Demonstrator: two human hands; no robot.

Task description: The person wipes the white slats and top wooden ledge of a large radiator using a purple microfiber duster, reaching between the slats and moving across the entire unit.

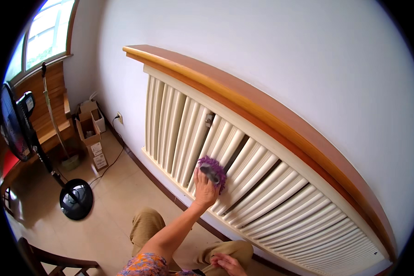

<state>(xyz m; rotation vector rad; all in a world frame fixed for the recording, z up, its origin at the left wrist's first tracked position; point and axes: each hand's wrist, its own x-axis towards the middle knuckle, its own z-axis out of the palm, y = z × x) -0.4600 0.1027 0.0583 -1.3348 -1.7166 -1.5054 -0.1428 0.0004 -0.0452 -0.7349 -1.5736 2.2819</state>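
Observation:
My left hand (206, 193) holds a purple chenille duster (220, 171) with a grey back. The duster's shaggy side lies against the cream slats of a radiator cover (224, 138). Dark gaps run between some groups of slats, and a small metal fitting (209, 119) shows in one of them, above the duster. Low in the view, my right hand (229, 264) rests by my right knee with its fingers loosely bent and nothing seen in it.
A brown wooden ledge (227, 93) tops the radiator cover. On the left stand a black pedestal fan (76, 199), a wooden bench (51, 103), a long-handled tool (50, 103) and cardboard boxes (89, 127). A cord runs from a wall socket (119, 118). A dark wooden chair (58, 260) is at lower left.

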